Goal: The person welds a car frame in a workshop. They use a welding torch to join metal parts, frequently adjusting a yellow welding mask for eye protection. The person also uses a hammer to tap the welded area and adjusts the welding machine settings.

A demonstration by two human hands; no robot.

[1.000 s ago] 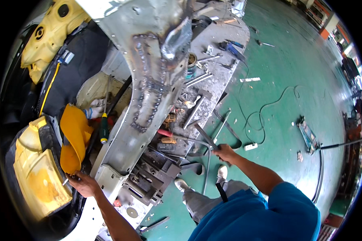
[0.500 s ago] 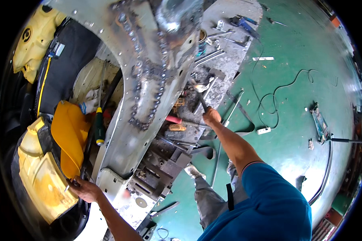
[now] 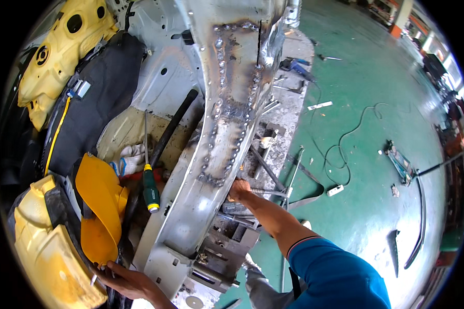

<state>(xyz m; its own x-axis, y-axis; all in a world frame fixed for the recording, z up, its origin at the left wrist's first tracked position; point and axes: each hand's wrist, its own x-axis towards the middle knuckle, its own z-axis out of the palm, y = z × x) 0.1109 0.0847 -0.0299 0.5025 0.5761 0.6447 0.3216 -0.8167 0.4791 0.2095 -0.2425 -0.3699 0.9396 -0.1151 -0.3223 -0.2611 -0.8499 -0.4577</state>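
Note:
A large grey sheet-metal beam (image 3: pixel 188 216) with beads of weld runs down the middle. At lower left my left hand (image 3: pixel 126 280) is closed on the bottom end of a curved yellow shield (image 3: pixel 95 206). My right hand (image 3: pixel 238 189) is at the beam's right edge, closed around the grip of a spring-handled chipping hammer (image 3: pixel 265 192); the hand covers the grip. Just beyond it, a hammer (image 3: pixel 265 167) with a dark handle lies on the bench. A green and yellow screwdriver (image 3: pixel 150 190) rests left of the beam.
Below the beam is a grey bench (image 3: pixel 294 103) with loose tools and a vise (image 3: pixel 232 242). Yellow foam pieces (image 3: pixel 56 247) and white gloves (image 3: pixel 131 159) lie to the left. A cable with a power strip (image 3: pixel 335 190) and a floor jack (image 3: pixel 399 165) are on the green floor.
My right hand has let go of the dark-handled hammer, moved toward the beam and taken the spring-handled tool. My left hand stays on the yellow shield. The view has shifted.

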